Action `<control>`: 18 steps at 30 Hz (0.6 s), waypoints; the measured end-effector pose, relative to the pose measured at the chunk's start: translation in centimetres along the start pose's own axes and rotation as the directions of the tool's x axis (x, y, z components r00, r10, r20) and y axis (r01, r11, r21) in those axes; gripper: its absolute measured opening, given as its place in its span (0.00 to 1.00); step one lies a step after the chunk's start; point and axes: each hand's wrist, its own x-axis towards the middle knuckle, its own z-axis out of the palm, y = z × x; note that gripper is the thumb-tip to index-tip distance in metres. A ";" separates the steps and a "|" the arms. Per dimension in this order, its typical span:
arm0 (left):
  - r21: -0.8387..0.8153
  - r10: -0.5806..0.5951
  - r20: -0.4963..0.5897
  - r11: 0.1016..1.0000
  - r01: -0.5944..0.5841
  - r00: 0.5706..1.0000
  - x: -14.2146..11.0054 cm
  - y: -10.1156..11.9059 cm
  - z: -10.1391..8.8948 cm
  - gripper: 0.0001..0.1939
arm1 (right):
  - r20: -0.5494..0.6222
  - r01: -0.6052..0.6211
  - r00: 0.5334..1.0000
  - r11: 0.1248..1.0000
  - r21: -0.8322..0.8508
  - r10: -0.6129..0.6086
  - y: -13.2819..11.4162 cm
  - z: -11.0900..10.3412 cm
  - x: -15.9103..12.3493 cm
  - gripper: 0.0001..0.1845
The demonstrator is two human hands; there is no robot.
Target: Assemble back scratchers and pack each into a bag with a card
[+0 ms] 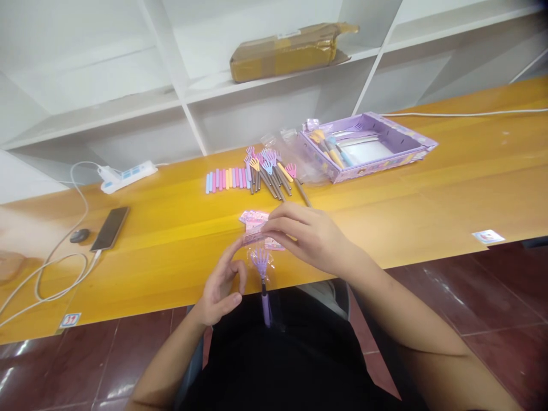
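Observation:
A purple claw-headed back scratcher [260, 260] in a clear plastic bag hangs over the table's front edge, its handle [266, 310] pointing toward my body. My right hand [306, 231] is closed in a pinch at the pink card [253, 235] at the bag's top end. To the left, my left hand [222, 285] has its index fingertip against the card's left edge, thumb apart and the other fingers curled with nothing in them. Behind the fingers lie more pink printed cards [253, 216], partly hidden by my right hand.
Behind my hands lie a pile of colourful back scratchers [269, 171] and a row of pastel sticks [226, 178]. A purple box [377, 162] holds more pieces, beside clear bags [295, 157]. A phone [110, 228], cables and a power strip [129, 176] are left.

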 end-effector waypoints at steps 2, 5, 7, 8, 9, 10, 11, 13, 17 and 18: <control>-0.010 -0.023 -0.014 1.000 0.023 1.000 0.0 0.1 0.0 0.47 | -0.020 -0.016 1.000 1.000 0.022 0.016 0.1 0.0 0.1 0.09; -0.033 -0.041 -0.026 0.999 0.041 0.999 0.0 0.2 0.0 0.47 | -0.029 -0.023 0.999 0.999 0.043 0.024 0.2 0.1 0.1 0.09; -0.051 -0.048 -0.026 0.998 0.047 0.998 0.1 0.2 0.0 0.48 | -0.023 -0.019 1.000 0.999 0.038 0.019 0.2 0.1 0.1 0.08; -0.056 -0.052 -0.029 0.997 0.051 0.998 0.1 0.2 0.0 0.48 | -0.023 -0.014 1.000 0.999 0.033 0.015 0.2 0.1 0.1 0.08; -0.059 -0.055 -0.034 0.997 0.053 0.998 0.0 0.1 0.0 0.49 | -0.026 -0.010 1.000 1.000 0.027 0.011 0.2 0.1 0.1 0.08; -0.061 -0.057 -0.037 0.997 0.055 0.998 0.0 0.1 -0.1 0.49 | -0.029 -0.008 1.000 1.000 0.023 0.009 0.1 0.1 0.1 0.08; -0.063 -0.060 -0.037 0.996 0.058 0.998 -0.1 0.0 -0.1 0.49 | -0.029 -0.008 1.000 1.000 0.022 0.009 0.0 0.1 0.1 0.09; -0.071 -0.062 -0.025 0.996 0.061 0.998 -0.2 -0.1 -0.2 0.50 | -0.012 -0.020 1.000 0.999 0.034 0.021 -0.1 0.2 0.2 0.09; -0.073 -0.058 -0.024 0.996 0.056 0.998 -0.2 -0.2 -0.3 0.51 | 0.046 -0.049 0.998 0.996 0.078 0.046 -0.3 0.4 0.1 0.10; -0.064 -0.056 -0.028 0.996 0.054 0.998 -0.2 -0.2 -0.2 0.50 | 0.058 -0.051 0.997 0.996 0.076 0.047 -0.3 0.4 0.0 0.10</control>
